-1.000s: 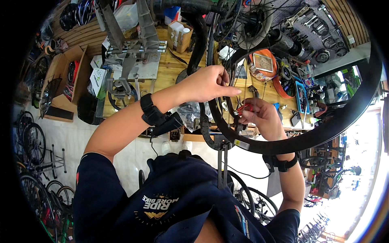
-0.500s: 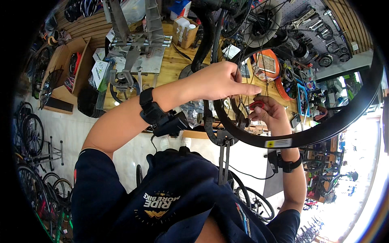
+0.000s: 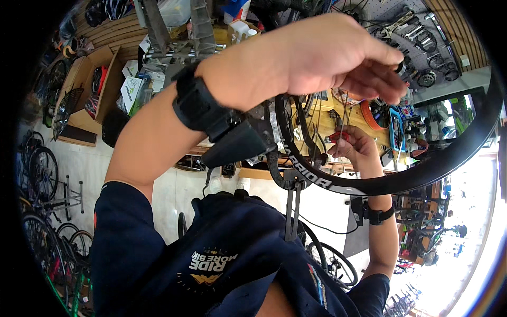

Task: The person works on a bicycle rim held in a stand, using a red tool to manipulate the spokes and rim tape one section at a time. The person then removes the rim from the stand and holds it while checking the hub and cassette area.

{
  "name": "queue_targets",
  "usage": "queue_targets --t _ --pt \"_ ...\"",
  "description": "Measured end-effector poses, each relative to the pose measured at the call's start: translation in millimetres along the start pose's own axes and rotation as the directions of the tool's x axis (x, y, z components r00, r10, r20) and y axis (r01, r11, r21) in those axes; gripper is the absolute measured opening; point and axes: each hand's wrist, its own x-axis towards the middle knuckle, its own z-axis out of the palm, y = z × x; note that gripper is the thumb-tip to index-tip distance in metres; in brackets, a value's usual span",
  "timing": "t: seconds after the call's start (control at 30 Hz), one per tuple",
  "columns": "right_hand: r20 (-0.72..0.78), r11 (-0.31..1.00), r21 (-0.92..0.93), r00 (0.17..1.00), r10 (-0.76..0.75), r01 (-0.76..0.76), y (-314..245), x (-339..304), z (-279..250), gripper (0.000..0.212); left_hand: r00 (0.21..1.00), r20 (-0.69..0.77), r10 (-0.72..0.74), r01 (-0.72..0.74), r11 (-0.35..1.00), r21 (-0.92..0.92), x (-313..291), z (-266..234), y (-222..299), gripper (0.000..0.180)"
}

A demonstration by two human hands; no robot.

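Observation:
A black bicycle wheel rim (image 3: 417,182) with thin spokes stands in a dark truing stand (image 3: 289,178) in front of me. My right hand (image 3: 360,147) reaches through the spokes from the right, its fingers closed on a small red spoke wrench (image 3: 338,137) beside a spoke, near the lower left part of the rim. My left hand (image 3: 348,61) is raised across the upper part of the wheel, slightly blurred. Its thumb and fingers are apart, with nothing visible between them. That hand and forearm hide the hub and much of the bench behind.
Behind the wheel is a wooden workbench (image 3: 322,113) bearing an orange round container (image 3: 372,116) and a blue tray (image 3: 396,129). Tools hang on a pegboard (image 3: 401,31). An open cardboard box (image 3: 79,119) stands at the left, with bicycles (image 3: 42,164) below it.
My left hand has lifted off the spokes and swung up and to the right, its fingers spreading. The rim has turned, bringing white lettering to its near side. My right hand stays with the spoke wrench.

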Motion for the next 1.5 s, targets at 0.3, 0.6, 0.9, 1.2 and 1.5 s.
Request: queue_targets --t 0.3,0.6,0.9,1.2,1.5 --pt "-0.044 1.000 -0.004 0.999 -0.007 0.007 19.2 -6.3 -12.2 0.039 0.990 -0.022 -0.139 0.139 0.949 0.282 -19.6 -17.5 -26.3 0.026" --pt "-0.054 0.999 -0.022 0.998 -0.040 0.039 18.2 -18.7 -7.2 0.042 0.976 -0.129 -0.173 0.215 0.732 0.646 -22.9 -70.5 -92.7 0.018" --pt "-0.063 0.989 -0.129 0.995 -0.079 0.070 38.3 -21.2 -14.8 0.041 0.982 -0.109 -0.156 0.188 0.690 0.700 -17.1 -86.1 -102.7 0.015" --pt "-0.053 0.987 -0.120 0.992 -0.110 0.103 29.9 -25.3 -14.9 0.043 0.987 0.003 -0.162 0.154 0.940 0.304 -24.4 -27.2 -39.8 0.023" --pt "-0.115 0.999 0.022 0.993 -0.029 0.032 21.9 -38.5 -5.4 0.027 0.989 -0.027 -0.148 0.146 0.987 -0.072 6.3 -8.1 23.3 0.019"
